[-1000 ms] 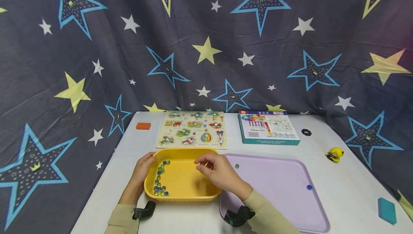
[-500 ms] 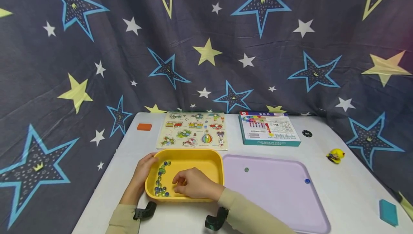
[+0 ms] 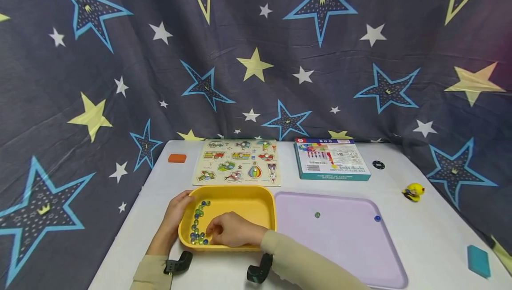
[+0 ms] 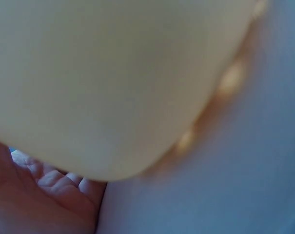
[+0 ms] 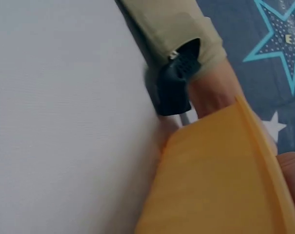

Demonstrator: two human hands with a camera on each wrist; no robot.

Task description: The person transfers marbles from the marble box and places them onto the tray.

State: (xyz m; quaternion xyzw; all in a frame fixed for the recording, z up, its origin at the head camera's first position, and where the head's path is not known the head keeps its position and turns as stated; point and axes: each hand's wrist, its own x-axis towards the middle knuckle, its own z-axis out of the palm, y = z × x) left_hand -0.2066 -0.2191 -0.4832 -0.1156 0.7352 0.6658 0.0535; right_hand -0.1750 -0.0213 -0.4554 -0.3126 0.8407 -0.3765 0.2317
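The right hand (image 3: 234, 230), curled (any hold unclear), reaches beside marbles (image 3: 196, 222) in the yellow tub (image 3: 242, 204) the left hand (image 3: 176, 210) grips, apparently picking or placing one, the next move likely needing fingertip precision.

The right hand (image 3: 237, 229) has moved left, near the marbles (image 3: 195, 222) in the yellow basin (image 3: 250, 204). On the lilac tray (image 3: 344, 250), the green marble (image 3: 318, 215) has shifted right, the blue marble (image 3: 378, 219) slightly farther.
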